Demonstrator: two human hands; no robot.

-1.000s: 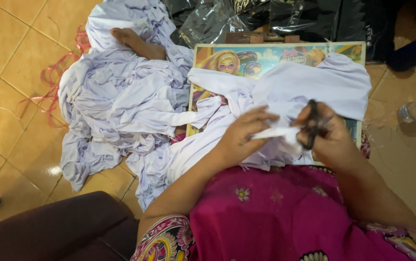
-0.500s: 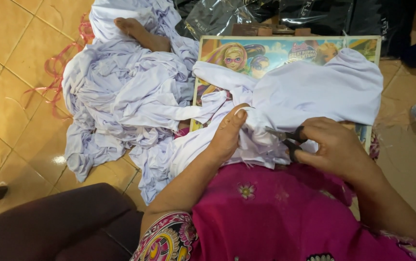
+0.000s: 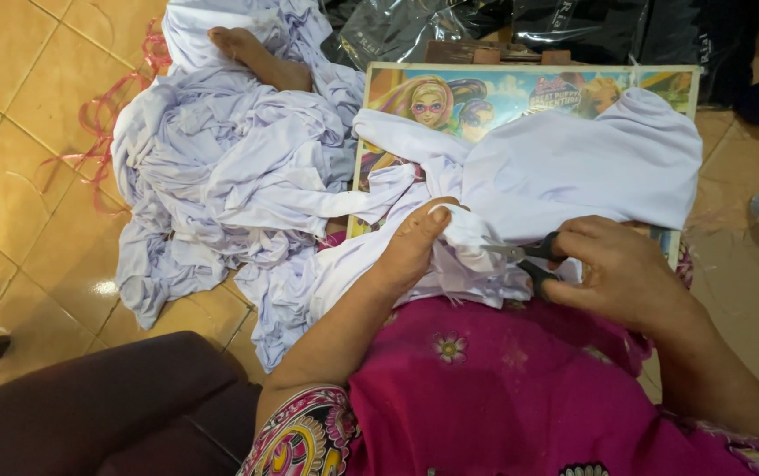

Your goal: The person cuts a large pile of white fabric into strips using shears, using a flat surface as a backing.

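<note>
On my lap, my left hand (image 3: 414,247) now pinches the white cloth (image 3: 573,167) lower than a moment ago, while my right hand (image 3: 613,269), closed around the scissors (image 3: 529,260), has brought their blades to its edge.

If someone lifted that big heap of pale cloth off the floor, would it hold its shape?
Probably not. The heap of pale cloth lies in soft folds and trailing ends, so it would likely sag and dangle. It looks thin, so likely light for its bulk. A bare foot rests among it and might snag it.
</note>
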